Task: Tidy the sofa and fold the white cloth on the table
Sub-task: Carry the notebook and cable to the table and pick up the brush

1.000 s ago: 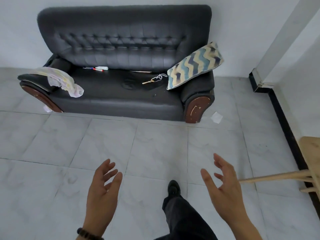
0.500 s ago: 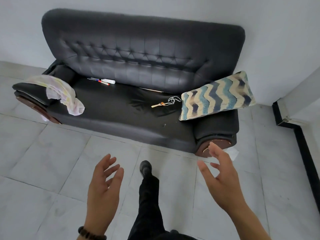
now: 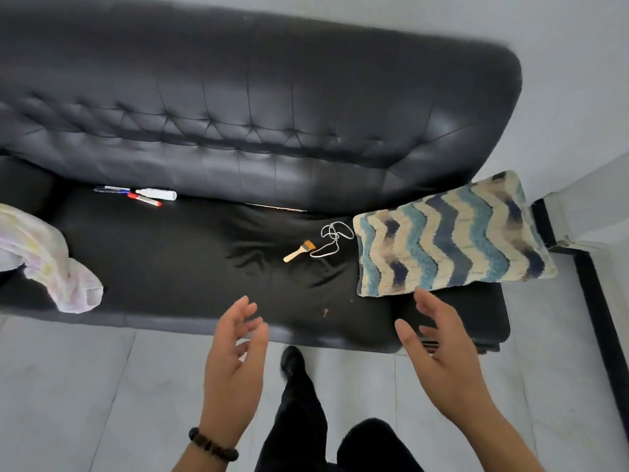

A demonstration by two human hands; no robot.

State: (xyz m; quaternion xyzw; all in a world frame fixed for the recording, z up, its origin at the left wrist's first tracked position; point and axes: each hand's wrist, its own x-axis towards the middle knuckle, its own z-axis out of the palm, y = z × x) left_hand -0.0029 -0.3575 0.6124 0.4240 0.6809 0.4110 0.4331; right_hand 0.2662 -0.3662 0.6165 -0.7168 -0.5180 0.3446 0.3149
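Black leather sofa (image 3: 238,114) fills the head view. Markers (image 3: 146,195), a brush (image 3: 299,251) and a string (image 3: 335,238) lie on its seat; a zigzag pillow (image 3: 449,236) leans at its right end, and a pale cloth (image 3: 51,264) hangs at its left. The left grip (image 3: 235,362) and right grip (image 3: 442,359) hover with spread fingers, holding nothing.

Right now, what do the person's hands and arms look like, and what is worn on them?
Both are bare, with no gloves and no sleeves in view. The left hand has a bracelet of dark round beads on its wrist. The right hand and its wrist carry nothing: no ring, watch or band that I can see.
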